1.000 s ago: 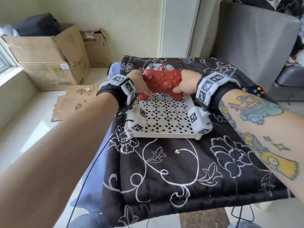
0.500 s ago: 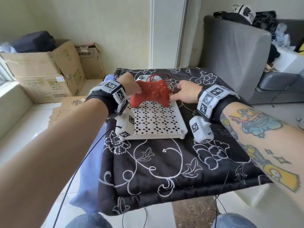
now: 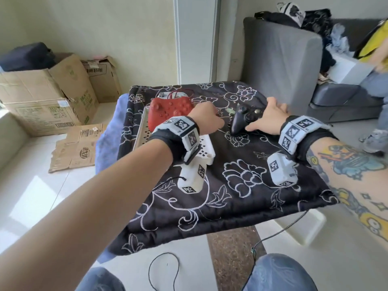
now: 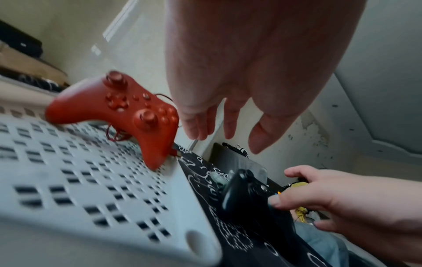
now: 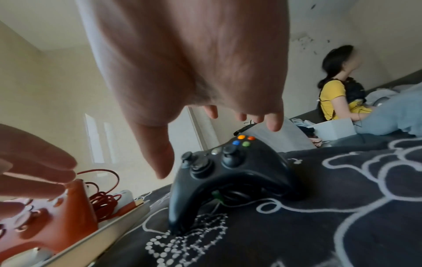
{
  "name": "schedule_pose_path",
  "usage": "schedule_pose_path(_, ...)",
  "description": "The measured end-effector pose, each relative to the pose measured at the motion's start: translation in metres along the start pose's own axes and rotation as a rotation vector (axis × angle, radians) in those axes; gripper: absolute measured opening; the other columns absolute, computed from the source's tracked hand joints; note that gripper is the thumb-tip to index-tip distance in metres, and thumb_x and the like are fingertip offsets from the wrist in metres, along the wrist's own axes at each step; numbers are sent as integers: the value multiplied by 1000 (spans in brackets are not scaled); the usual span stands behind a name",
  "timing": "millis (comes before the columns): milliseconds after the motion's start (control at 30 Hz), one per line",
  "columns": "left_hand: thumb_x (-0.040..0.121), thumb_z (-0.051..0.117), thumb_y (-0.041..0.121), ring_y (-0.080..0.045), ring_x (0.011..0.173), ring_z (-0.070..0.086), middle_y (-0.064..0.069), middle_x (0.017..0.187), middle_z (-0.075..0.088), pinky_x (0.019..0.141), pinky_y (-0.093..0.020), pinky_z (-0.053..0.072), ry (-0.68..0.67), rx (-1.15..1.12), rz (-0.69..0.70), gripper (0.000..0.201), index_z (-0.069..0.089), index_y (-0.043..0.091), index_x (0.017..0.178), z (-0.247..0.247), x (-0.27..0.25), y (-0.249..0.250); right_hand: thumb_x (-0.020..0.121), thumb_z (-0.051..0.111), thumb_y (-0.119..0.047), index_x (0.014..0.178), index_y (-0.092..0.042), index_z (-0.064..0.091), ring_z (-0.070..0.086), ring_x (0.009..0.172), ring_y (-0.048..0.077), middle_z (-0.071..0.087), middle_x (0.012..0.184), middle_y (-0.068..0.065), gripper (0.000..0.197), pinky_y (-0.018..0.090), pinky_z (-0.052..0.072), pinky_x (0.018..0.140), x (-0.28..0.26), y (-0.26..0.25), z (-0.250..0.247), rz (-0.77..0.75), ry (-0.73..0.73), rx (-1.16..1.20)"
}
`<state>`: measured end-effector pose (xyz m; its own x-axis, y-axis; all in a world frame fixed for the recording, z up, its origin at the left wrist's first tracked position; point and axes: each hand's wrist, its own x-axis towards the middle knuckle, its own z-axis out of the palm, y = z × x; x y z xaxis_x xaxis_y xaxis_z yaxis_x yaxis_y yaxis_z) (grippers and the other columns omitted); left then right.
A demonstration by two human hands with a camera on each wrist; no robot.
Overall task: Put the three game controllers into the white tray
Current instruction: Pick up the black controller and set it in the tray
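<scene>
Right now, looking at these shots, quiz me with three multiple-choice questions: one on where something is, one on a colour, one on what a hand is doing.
1. Where is the red controller?
A. in the white tray
B. on the sofa
C. on the floor

2. What colour is the controller lying on the cloth?
A. white
B. black
C. blue

3. What is the right hand doing?
A. gripping the red controller
B. resting on a box
C. open, spread over the black controller

Answers:
1 A, it sits on the tray's perforated floor.
2 B, its black body shows beside the tray.
3 C, the fingers are splayed above it, not yet closed.
</scene>
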<state>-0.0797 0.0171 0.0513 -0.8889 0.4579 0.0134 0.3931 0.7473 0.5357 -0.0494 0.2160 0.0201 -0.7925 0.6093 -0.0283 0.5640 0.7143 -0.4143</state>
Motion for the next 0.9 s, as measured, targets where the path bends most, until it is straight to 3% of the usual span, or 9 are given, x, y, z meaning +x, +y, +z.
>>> schedule_pose_path(67, 83, 61, 14, -26, 106, 59, -11, 116, 61, 90, -32, 49, -41, -5, 3, 36, 58, 6, 117, 13, 8, 3, 61, 90, -46, 149, -19, 24, 36, 139, 44, 31, 146, 22, 113, 49, 36, 114, 2, 11, 3, 17, -3, 19)
schedule_pose_path(133, 83, 63, 14, -25, 115, 58, -11, 131, 58, 89, -29, 46, -60, -30, -1, 58, 47, 4, 138, 23, 14, 6, 61, 92, -40, 146, -19, 25, 40, 136, 44, 33, 144, 22, 110, 47, 39, 112, 6, 21, 5, 28, 16, 43)
schedule_pose_path(233, 82, 69, 17, -22, 106, 57, -7, 119, 56, 81, -28, 44, -99, -83, -31, 66, 40, 3, 140, 35, 25, 15, 66, 92, -34, 154, -21, 16, 42, 135, 45, 31, 147, 23, 117, 47, 39, 112, 17, 35, 7, 43, -3, 68)
schedule_pose_path(333, 75, 78, 29, -27, 123, 54, -9, 135, 52, 90, -34, 46, -171, -112, -76, 87, 30, 6, 145, 45, 36, 25, 66, 93, -34, 160, -23, 4, 41, 138, 45, 28, 154, 26, 130, 50, 37, 114, 26, 46, 11, 63, -41, 107)
schedule_pose_path(467, 65, 84, 36, -30, 131, 48, -12, 147, 44, 105, -43, 44, -168, -139, -109, 109, 20, 12, 150, 55, 54, 34, 63, 94, -34, 160, -22, 1, 39, 142, 41, 33, 156, 25, 135, 49, 36, 115, 40, 53, 16, 50, -56, 181)
schedule_pose_path(600, 65, 86, 34, -34, 130, 49, -14, 145, 47, 105, -46, 43, -205, -114, -163, 112, 16, 10, 150, 65, 72, 35, 65, 94, -26, 161, -19, 5, 46, 138, 36, 44, 154, 13, 131, 41, 38, 112, 53, 56, 14, 9, -62, 296)
schedule_pose_path(700, 67, 86, 25, -37, 126, 51, -15, 141, 50, 103, -46, 44, -246, -94, -155, 105, 19, 7, 146, 72, 79, 37, 63, 95, -22, 159, -17, 16, 49, 134, 29, 49, 146, 7, 124, 34, 39, 107, 61, 58, 19, -27, -79, 364)
schedule_pose_path(800, 73, 82, 19, -39, 125, 51, -18, 138, 51, 97, -44, 43, -271, -41, -144, 99, 16, 3, 145, 76, 81, 44, 58, 96, -21, 151, -18, 34, 54, 125, 24, 57, 131, 2, 112, 35, 44, 105, 68, 59, 24, -27, -70, 404)
schedule_pose_path(900, 73, 81, 18, -41, 119, 56, -21, 130, 56, 93, -44, 45, -254, 17, -152, 94, 18, 1, 141, 76, 86, 43, 45, 96, -25, 142, -19, 41, 58, 120, 22, 61, 122, -2, 112, 37, 46, 107, 72, 61, 26, -19, -106, 486)
